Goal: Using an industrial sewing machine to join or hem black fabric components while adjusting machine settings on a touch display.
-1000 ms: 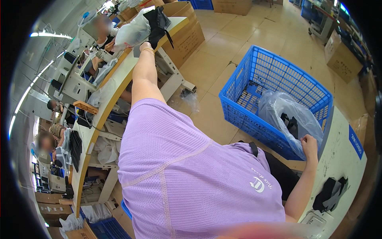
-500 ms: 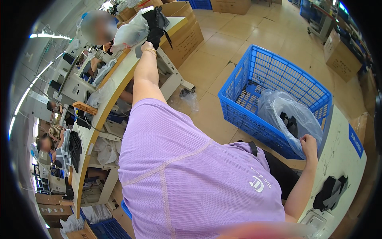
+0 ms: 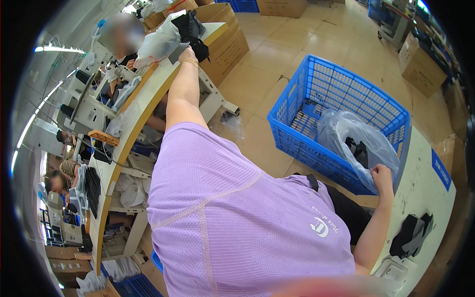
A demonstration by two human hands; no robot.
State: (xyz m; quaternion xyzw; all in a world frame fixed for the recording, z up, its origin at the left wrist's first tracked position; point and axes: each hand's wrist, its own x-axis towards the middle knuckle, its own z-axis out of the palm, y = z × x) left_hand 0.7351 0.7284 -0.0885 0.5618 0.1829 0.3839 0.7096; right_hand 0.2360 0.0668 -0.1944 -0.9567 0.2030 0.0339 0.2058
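Observation:
My left arm stretches far up and away over a long wooden-edged worktable [image 3: 148, 106]. There my left hand [image 3: 186, 51] grips a bundle of black fabric pieces [image 3: 192, 30] that lies beside a white plastic bag [image 3: 159, 43]. Low at the right, my right hand [image 3: 381, 175] pinches the edge of a clear plastic bag [image 3: 352, 143] holding dark pieces. That bag hangs in a blue plastic crate [image 3: 341, 94] on the floor. My lilac shirt fills the middle of the view.
A white table [image 3: 420, 198] at the right carries a black fabric piece [image 3: 410, 236]. Sewing machines [image 3: 86, 106] and other seated people line the left side. Cardboard boxes [image 3: 227, 42] stand beyond the worktable and at the far right [image 3: 420, 67]. Tan floor tiles lie between.
My left hand has stayed on the black bundle and my right hand on the clear bag. A person at the upper left has leaned further into view.

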